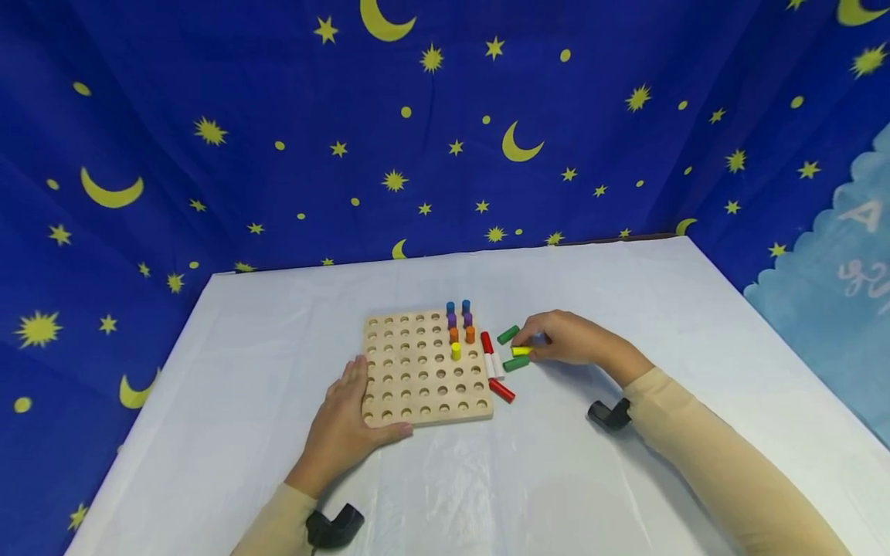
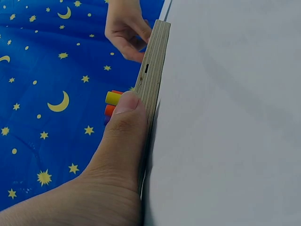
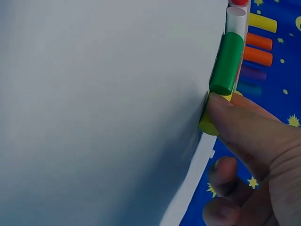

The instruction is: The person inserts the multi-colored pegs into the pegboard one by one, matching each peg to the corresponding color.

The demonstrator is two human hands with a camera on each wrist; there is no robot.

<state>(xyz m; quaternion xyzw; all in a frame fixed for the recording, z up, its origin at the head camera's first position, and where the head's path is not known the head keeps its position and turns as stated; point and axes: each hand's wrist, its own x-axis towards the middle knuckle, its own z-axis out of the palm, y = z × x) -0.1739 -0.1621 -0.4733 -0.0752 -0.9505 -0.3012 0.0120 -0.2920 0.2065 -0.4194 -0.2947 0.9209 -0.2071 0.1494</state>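
Observation:
My left hand rests at the near left corner of a wooden pegboard. Its fingers lie along the left side and its thumb along the near edge. Right of the board, my right hand pinches a yellow peg between thumb and index finger, low over the table. One green peg lies just beside it, another green peg a little farther away. Standing in the board's right columns are blue, purple and orange pegs in pairs, plus a single yellow peg.
Between the board and my right hand lie two white pegs, a red peg and a nearer red peg. White cloth covers the table. Behind it hangs a blue starry curtain. Black mounts sit at both wrists.

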